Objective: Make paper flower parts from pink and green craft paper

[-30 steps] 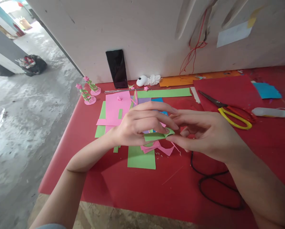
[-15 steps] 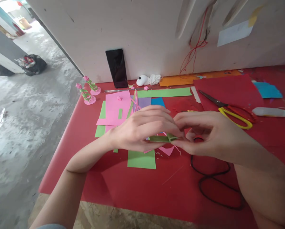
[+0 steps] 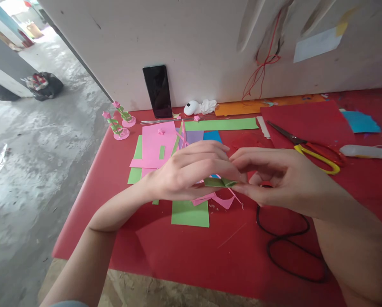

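Now | left hand + right hand | pinching green paper strip

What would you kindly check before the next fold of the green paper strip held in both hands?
1. Green paper strip pinched by left hand and right hand: ok.
2. Fold edges aligned: cannot tell, fingers cover them.
3. Strip lifted off the pink scraps: ok.
4. Scissors lying apart, to the right: ok.
5. Black cord clear of the right forearm: cannot tell, it runs beneath it.
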Demonstrator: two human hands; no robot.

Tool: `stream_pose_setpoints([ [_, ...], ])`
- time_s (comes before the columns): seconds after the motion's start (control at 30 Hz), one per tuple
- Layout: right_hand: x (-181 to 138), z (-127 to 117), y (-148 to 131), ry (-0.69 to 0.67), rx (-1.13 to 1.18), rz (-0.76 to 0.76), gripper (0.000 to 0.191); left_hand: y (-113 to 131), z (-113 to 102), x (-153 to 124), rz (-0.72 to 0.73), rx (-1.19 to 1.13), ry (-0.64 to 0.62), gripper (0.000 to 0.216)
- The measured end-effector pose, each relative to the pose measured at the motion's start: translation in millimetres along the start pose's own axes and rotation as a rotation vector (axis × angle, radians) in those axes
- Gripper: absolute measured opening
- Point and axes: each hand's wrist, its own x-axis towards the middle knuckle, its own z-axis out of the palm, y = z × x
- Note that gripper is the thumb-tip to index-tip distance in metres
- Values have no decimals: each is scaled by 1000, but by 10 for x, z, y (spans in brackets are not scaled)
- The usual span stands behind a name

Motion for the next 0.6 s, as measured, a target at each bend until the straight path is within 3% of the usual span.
stream_pose_setpoints([
  [0.6,14,121,1,92,228,-65,17,-33,-3,-8,63,110,130,14],
])
